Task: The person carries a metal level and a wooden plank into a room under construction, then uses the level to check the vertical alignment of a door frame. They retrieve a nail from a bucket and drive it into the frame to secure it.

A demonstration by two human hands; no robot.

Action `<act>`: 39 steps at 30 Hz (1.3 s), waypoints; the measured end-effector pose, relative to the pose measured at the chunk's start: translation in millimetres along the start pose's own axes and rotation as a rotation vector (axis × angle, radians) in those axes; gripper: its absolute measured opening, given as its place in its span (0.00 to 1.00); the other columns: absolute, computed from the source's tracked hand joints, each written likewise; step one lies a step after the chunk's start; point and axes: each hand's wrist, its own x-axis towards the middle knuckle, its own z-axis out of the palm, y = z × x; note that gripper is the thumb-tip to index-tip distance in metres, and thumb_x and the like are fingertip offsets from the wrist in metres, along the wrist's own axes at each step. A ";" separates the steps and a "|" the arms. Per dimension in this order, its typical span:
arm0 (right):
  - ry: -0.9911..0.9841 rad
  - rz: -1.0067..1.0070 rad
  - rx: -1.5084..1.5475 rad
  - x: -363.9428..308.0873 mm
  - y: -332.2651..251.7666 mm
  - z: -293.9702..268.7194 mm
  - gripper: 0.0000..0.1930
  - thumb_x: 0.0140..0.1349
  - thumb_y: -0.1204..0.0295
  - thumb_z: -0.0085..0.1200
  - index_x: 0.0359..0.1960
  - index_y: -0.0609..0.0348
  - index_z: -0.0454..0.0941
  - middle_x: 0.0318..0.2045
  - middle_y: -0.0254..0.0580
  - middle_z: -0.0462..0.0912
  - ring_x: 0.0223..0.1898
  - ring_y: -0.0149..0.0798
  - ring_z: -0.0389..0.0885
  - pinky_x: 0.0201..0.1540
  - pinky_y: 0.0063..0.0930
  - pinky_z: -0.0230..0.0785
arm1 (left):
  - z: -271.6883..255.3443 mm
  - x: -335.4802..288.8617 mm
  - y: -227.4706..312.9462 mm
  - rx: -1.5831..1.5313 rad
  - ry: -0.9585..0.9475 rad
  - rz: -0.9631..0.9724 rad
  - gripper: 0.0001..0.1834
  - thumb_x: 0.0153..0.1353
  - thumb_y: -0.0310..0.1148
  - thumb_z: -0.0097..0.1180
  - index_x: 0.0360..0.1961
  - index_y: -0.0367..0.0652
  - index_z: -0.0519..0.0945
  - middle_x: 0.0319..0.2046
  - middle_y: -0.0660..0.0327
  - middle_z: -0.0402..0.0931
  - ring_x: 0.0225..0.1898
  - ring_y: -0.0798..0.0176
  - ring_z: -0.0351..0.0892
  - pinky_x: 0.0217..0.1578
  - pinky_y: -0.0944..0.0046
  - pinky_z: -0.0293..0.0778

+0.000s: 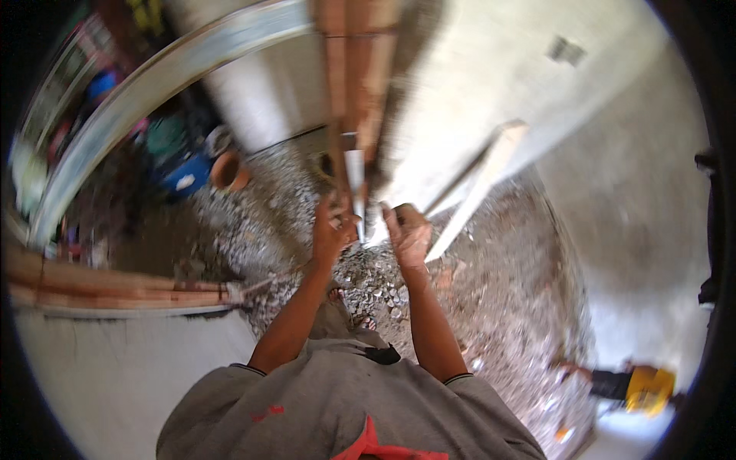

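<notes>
Gripping a pale metal strip (355,192) against the brick column (354,69), left hand (331,230) closed on it, right hand (409,234) half-curled beside, I judge it could slip onto the gravel (475,307) below.

Plank (477,192) right of hands, pot (229,171) far left.

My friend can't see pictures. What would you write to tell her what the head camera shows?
Seen from above, a person's left hand and right hand are raised side by side at the foot of a brick column edge, with a pale metal tool between them. Gravel covers the ground, and a wooden plank leans on the grey wall.
</notes>
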 end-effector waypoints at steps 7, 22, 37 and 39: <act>-0.239 0.371 -0.311 -262.5 135.7 -80.2 0.21 0.65 0.48 0.53 0.40 0.53 0.82 0.40 0.46 0.85 0.40 0.49 0.84 0.41 0.44 0.76 | 20.4 18.0 39.8 0.467 0.194 -0.003 0.41 0.69 0.50 0.52 0.65 0.21 0.58 0.56 0.27 0.67 0.55 0.36 0.73 0.59 0.46 0.67; -0.278 1.860 -0.608 -812.8 -88.7 -3.8 0.26 0.61 0.53 0.57 0.55 0.56 0.72 0.46 0.58 0.80 0.48 0.56 0.81 0.45 0.49 0.75 | 2.3 -90.7 62.2 -0.006 -0.752 0.485 0.20 0.73 0.29 0.44 0.60 0.25 0.66 0.51 0.45 0.74 0.55 0.51 0.73 0.61 0.52 0.65; -0.305 0.930 -0.248 -526.7 185.0 -96.3 0.20 0.67 0.55 0.50 0.45 0.61 0.79 0.34 0.49 0.81 0.37 0.46 0.82 0.40 0.42 0.74 | -157.1 -173.3 125.8 0.645 0.125 0.290 0.18 0.72 0.35 0.48 0.53 0.30 0.75 0.46 0.46 0.77 0.47 0.52 0.76 0.51 0.54 0.70; -0.237 0.939 -0.076 -521.5 203.9 -107.4 0.18 0.67 0.57 0.51 0.45 0.60 0.78 0.35 0.45 0.80 0.36 0.42 0.80 0.38 0.40 0.75 | -187.2 -175.9 136.7 0.489 0.356 0.023 0.14 0.70 0.36 0.50 0.46 0.34 0.77 0.38 0.50 0.77 0.37 0.56 0.74 0.40 0.56 0.69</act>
